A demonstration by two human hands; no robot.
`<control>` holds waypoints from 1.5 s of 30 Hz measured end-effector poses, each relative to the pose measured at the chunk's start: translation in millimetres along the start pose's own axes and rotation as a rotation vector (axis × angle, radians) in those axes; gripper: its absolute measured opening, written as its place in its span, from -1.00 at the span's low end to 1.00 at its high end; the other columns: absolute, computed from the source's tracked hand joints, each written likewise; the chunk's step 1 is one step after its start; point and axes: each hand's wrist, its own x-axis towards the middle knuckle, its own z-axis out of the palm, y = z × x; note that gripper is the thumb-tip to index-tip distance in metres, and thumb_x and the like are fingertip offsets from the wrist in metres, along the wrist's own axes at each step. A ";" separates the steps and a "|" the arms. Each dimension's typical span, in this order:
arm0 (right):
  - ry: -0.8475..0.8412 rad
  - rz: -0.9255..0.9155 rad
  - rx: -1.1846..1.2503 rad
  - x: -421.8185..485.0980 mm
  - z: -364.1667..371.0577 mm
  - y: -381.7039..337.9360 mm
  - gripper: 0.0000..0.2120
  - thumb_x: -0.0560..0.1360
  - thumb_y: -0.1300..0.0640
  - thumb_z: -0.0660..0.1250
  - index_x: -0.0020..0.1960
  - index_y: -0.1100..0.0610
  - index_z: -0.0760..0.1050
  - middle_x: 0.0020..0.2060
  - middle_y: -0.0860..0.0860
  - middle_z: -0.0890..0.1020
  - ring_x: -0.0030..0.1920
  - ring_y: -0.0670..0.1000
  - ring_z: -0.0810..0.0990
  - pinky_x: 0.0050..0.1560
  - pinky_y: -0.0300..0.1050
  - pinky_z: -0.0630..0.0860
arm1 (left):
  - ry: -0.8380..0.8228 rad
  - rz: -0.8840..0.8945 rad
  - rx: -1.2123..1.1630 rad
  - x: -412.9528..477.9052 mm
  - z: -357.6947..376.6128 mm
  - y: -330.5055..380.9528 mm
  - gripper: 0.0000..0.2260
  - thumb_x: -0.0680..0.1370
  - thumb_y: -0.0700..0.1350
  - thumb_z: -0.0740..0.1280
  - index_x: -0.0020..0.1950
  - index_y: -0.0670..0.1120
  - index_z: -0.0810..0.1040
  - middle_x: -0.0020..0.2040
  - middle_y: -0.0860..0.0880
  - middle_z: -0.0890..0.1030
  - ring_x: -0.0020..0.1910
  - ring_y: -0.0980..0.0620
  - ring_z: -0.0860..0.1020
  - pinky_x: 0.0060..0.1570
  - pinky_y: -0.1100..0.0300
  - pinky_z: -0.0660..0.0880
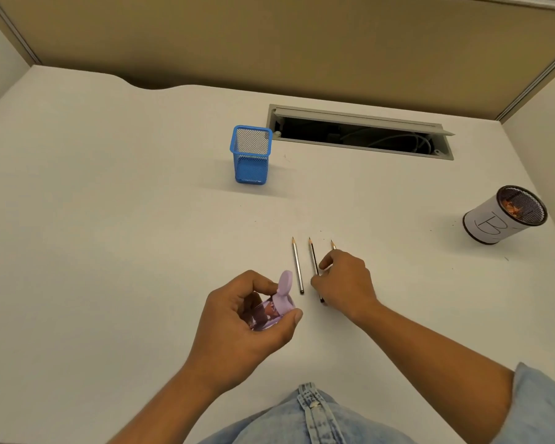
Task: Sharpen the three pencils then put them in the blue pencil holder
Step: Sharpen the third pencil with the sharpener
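- The left hand (253, 318) has its fingers wrapped round the purple sharpener (277, 304).
- The right hand (345, 280) pinches the pencils (297, 265) at 6 o'clock on the tabletop (109, 219).
- Lift one pencil only, then push its tip straight in.
- The holder (251, 154) waits at 12 o'clock.

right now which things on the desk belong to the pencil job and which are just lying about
Part of the job:
three pencils
purple sharpener, in the left hand
blue pencil holder

Just lying about:
round mesh cup marked B
cable hatch
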 end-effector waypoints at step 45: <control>-0.398 -0.294 0.123 -143.6 -127.7 -11.7 -0.66 0.40 -0.24 0.31 -0.31 0.01 0.57 -0.55 -0.06 0.35 -0.51 -0.06 0.26 -0.43 -0.19 0.21 | -0.311 0.724 0.352 -5.2 -9.4 14.4 -0.87 0.45 -0.09 0.51 -0.19 -0.12 0.63 -0.18 -0.01 0.66 -0.24 0.14 0.54 -0.34 0.33 0.47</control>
